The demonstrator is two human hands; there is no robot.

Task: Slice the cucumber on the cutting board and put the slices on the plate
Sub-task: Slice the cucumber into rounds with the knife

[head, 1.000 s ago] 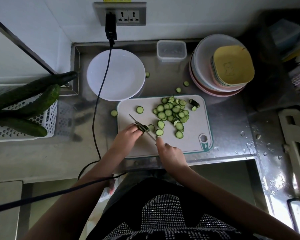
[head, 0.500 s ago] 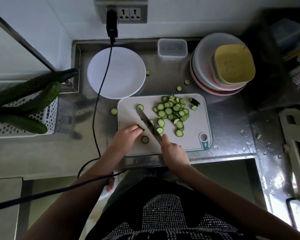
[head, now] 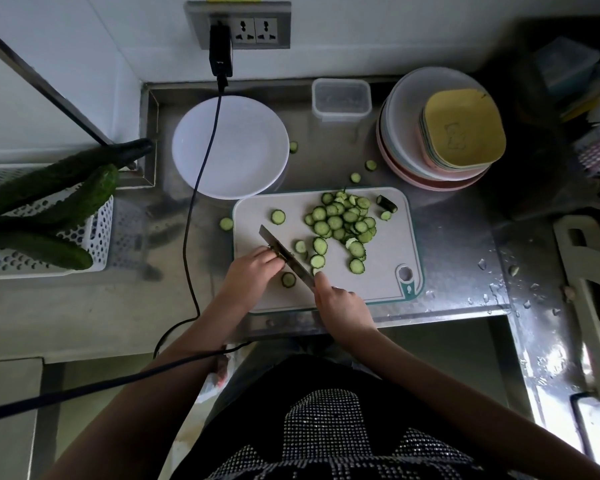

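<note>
While the left hand curls its fingers over the last stub of cucumber, pinning it near the cutting board's left edge so it cannot roll, the right hand wraps round the handle of the knife, whose blade lies just against those knuckles, probably to guide a thin cut. Most cucumber slices lie heaped toward the board's far side, apart from the blade. Beyond the board's far-left corner sits the white plate, without slices, so transfer seems not yet begun.
</note>
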